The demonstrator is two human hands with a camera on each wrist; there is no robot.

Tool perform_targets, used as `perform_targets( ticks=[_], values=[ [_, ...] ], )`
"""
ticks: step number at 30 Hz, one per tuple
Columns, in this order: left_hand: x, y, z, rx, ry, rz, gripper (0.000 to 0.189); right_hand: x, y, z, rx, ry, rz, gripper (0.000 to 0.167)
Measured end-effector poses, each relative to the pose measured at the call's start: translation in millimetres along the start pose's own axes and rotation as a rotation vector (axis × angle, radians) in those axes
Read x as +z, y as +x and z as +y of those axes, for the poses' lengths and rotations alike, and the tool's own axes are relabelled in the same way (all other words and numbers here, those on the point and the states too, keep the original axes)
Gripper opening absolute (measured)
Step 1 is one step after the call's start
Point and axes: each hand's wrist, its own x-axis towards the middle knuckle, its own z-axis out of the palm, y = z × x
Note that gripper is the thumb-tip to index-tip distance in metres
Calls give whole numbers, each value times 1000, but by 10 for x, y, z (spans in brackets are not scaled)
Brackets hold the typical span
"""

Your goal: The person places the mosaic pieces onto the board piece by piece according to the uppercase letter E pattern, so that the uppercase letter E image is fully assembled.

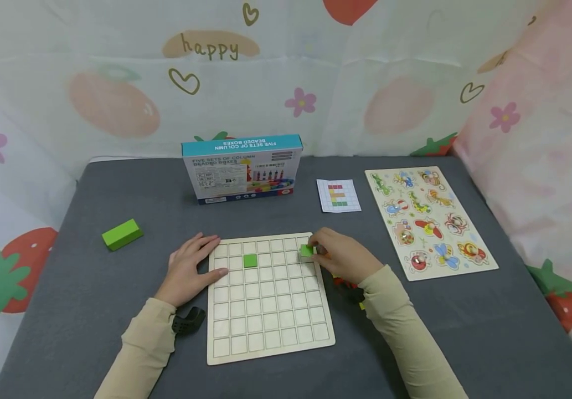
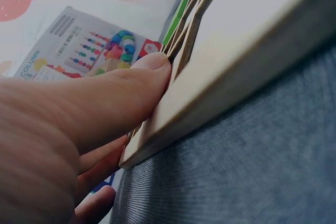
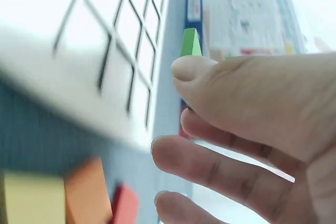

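Observation:
A pale wooden grid board (image 1: 269,321) lies on the grey cloth, with one green square tile (image 1: 250,260) set in a cell near its top. My left hand (image 1: 191,266) steadies the board's upper left corner, fingers outstretched and thumb pressing the left rim; the left wrist view shows that thumb (image 2: 121,95) close up. Between thumb and fingertips, my right hand (image 1: 343,255) pinches a small green block (image 3: 191,43). In the head view this block overlaps the board's upper right corner.
Yellow (image 3: 34,198), orange (image 3: 88,190) and red blocks (image 3: 125,205) lie right of the board, partly hidden by the right arm. Behind stand a bead-set box (image 1: 246,172) and a pattern card (image 1: 339,195). An insect puzzle (image 1: 430,221) lies right, a green bar (image 1: 122,234) left.

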Motion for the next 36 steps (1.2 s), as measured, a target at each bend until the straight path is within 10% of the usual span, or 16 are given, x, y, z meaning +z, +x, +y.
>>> perform_targets(
  ticks=[13, 36],
  values=[
    [-6, -2, -8, -6, 2, -4, 77, 257, 436, -288, -117, -11, -58, 21],
    [-20, -8, 7, 4, 3, 5, 74, 459, 528, -390, -158, -101, -64, 18]
  ],
)
